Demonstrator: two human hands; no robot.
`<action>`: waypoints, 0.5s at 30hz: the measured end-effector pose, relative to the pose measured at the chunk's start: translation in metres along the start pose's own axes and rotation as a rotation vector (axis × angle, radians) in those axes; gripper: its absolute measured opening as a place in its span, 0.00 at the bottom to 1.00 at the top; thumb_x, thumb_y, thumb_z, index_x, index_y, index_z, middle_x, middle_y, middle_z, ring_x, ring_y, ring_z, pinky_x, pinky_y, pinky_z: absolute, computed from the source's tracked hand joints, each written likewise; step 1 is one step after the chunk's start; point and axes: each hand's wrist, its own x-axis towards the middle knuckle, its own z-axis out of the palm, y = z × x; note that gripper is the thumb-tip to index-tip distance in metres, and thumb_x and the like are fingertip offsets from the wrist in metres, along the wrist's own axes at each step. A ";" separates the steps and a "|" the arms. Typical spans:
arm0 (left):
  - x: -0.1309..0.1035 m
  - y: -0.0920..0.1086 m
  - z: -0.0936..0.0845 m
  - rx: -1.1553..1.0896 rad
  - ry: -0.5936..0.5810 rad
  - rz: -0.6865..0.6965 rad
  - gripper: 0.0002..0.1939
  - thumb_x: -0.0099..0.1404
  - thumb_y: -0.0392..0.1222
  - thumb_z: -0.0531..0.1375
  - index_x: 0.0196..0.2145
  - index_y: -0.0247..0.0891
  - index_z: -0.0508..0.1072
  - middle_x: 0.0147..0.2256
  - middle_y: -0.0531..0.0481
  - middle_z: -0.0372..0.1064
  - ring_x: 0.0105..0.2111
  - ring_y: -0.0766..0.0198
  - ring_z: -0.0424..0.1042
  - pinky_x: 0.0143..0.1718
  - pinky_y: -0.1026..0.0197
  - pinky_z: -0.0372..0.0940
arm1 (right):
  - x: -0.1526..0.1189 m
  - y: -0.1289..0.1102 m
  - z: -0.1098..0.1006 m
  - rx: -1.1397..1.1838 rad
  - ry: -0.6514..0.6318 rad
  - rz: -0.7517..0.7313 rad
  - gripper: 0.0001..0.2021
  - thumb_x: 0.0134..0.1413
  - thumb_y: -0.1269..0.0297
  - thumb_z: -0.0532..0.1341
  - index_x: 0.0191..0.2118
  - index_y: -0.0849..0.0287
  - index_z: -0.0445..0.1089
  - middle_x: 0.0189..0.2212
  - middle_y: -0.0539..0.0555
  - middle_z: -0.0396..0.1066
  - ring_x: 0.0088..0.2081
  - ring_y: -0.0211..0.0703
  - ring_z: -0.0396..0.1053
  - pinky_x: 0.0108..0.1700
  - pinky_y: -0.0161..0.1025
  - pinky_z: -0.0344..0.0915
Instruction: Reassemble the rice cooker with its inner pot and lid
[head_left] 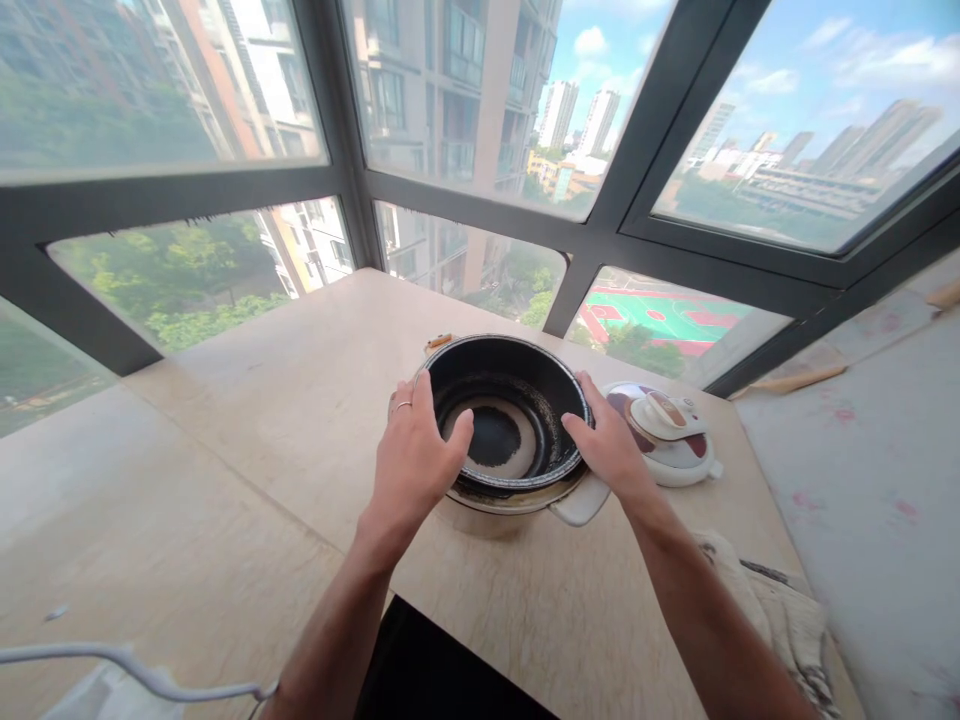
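A dark inner pot (495,440) with a worn, stained bottom sits in or just above a pale cooker body (480,505); how deep it rests I cannot tell. Around the left rim of the pot my left hand (420,440) is closed, thumb over the inside wall and a ring on one finger. On the opposite rim my right hand (607,440) grips the same way, its thumb inside. A white side handle (581,500) juts from the cooker body below my right hand. The pot looks empty.
A cooker lid (664,430) lies on the pale countertop (247,470) at right. A crumpled cloth (772,610) is near the right wall. At the lower left runs a white cable (127,660); a black flat panel (442,670) lies in front. Windows border the far side.
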 end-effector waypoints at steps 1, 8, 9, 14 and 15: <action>0.000 0.000 -0.001 0.007 -0.009 0.002 0.36 0.65 0.53 0.59 0.66 0.32 0.59 0.65 0.28 0.56 0.68 0.36 0.53 0.65 0.34 0.52 | -0.001 0.002 0.000 0.013 -0.012 0.001 0.37 0.52 0.59 0.60 0.69 0.57 0.59 0.68 0.55 0.58 0.70 0.56 0.52 0.72 0.55 0.45; 0.002 -0.009 -0.004 -0.124 0.072 0.056 0.27 0.63 0.51 0.61 0.58 0.40 0.69 0.64 0.37 0.62 0.68 0.42 0.55 0.68 0.40 0.49 | -0.003 0.020 0.000 0.130 -0.032 0.002 0.41 0.56 0.51 0.63 0.72 0.57 0.52 0.72 0.57 0.50 0.73 0.52 0.44 0.73 0.53 0.38; 0.003 -0.012 -0.006 -0.145 0.099 0.072 0.25 0.63 0.50 0.61 0.56 0.41 0.71 0.63 0.38 0.64 0.67 0.43 0.56 0.68 0.41 0.50 | -0.005 0.022 0.000 0.159 -0.034 0.011 0.41 0.57 0.49 0.63 0.72 0.57 0.52 0.72 0.58 0.49 0.73 0.52 0.44 0.73 0.53 0.38; 0.013 -0.035 -0.015 -0.203 0.280 0.175 0.17 0.64 0.46 0.60 0.49 0.38 0.75 0.56 0.39 0.70 0.60 0.48 0.66 0.65 0.46 0.56 | -0.029 0.028 -0.005 0.387 -0.026 0.129 0.41 0.55 0.39 0.64 0.68 0.55 0.58 0.70 0.60 0.55 0.70 0.54 0.52 0.70 0.50 0.52; 0.016 -0.042 -0.015 -0.230 0.294 0.161 0.17 0.64 0.46 0.60 0.48 0.37 0.75 0.55 0.39 0.71 0.59 0.49 0.67 0.64 0.47 0.58 | -0.036 0.029 -0.008 0.407 -0.029 0.146 0.39 0.54 0.38 0.64 0.65 0.56 0.62 0.67 0.61 0.61 0.68 0.55 0.57 0.68 0.50 0.57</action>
